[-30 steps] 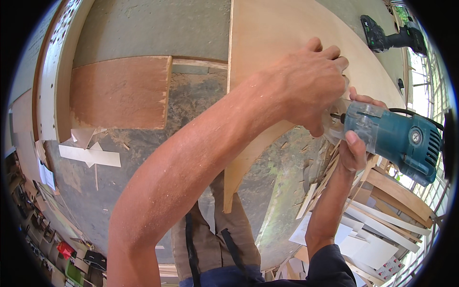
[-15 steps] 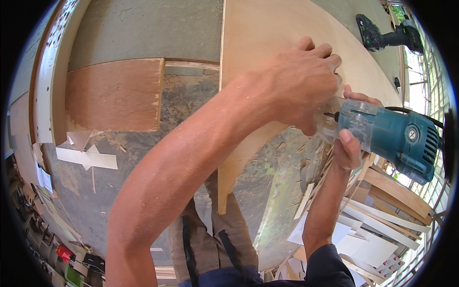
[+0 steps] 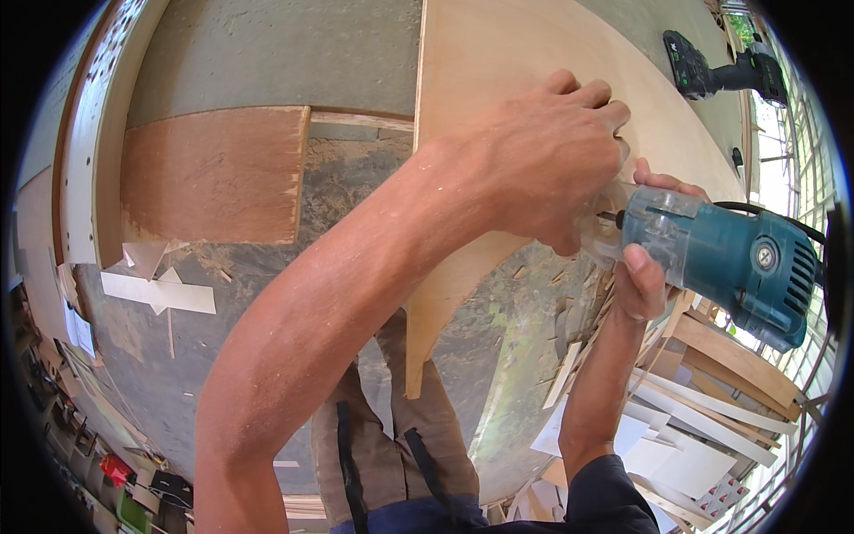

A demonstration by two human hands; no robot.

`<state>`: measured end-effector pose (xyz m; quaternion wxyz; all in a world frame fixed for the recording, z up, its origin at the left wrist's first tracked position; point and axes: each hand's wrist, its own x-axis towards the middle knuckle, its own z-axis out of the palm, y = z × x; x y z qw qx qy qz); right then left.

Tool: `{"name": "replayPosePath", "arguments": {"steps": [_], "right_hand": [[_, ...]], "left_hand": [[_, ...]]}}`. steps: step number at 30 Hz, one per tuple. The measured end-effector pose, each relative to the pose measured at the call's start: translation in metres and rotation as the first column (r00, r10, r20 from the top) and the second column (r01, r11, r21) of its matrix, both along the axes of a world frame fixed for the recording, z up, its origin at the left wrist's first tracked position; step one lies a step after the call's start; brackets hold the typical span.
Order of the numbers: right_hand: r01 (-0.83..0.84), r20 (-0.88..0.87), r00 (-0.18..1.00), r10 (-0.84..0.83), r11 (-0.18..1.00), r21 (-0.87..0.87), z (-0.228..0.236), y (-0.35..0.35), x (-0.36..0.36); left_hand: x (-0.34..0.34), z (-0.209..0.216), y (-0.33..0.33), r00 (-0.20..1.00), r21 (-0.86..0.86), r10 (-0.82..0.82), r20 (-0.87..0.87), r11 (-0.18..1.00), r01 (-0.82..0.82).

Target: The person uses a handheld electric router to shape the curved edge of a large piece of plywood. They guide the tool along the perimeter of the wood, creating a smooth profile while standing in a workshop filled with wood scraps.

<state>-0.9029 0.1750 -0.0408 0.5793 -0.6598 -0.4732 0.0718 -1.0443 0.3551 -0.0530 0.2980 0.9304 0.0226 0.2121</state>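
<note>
My right hand point(image 3: 647, 267) is wrapped round the clear plastic housing of a teal trim router point(image 3: 743, 249), which lies on its side with its bit pointing left. My left hand point(image 3: 565, 156) reaches across from the lower left, fingers bent, gripping the router's clear base point(image 3: 603, 222). The thumb rests by the base's near edge, and the palm hides part of it. Under my left hand and forearm is a pale plywood panel point(image 3: 498, 53) with a curved outer edge and a narrow point towards me. Where the base meets the panel is hidden by my hand.
A black cordless drill point(image 3: 725, 71) lies at the far right. Further left are a reddish-brown board point(image 3: 213, 178) and a white strip point(image 3: 165, 292). Wood offcuts point(image 3: 703, 400) pile up at the lower right, beside a wire grille point(image 3: 823, 169). A black cord point(image 3: 756, 206) trails behind the router.
The router and both hands have shifted slightly left, and the router's motor end has dipped a little. My grips look the same.
</note>
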Motion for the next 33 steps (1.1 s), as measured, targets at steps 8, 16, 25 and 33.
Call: {"name": "replayPosePath", "arguments": {"steps": [8, 16, 25, 33], "right_hand": [[-0.016, -0.004, 1.0, 0.016, 1.0, 0.009, 0.0, 0.003, -0.005], [-0.04, 0.003, 0.999, 0.04, 0.999, 0.015, 0.0, 0.005, -0.009], [-0.039, -0.007, 0.999, 0.039, 0.999, 0.006, 0.0, 0.008, -0.015], [-0.035, 0.001, 0.999, 0.035, 0.999, -0.005, 0.001, 0.009, -0.017]], "left_hand": [[-0.005, -0.006, -0.001, 0.996, -0.004, 0.042, 0.079, 0.999, -0.042], [-0.01, -0.008, -0.001, 0.993, -0.002, 0.054, 0.103, 0.999, -0.054], [-0.014, -0.009, -0.001, 0.992, 0.007, 0.069, 0.101, 0.998, -0.07], [-0.018, -0.007, 0.001, 0.994, -0.009, 0.047, 0.098, 0.999, -0.047]]}}
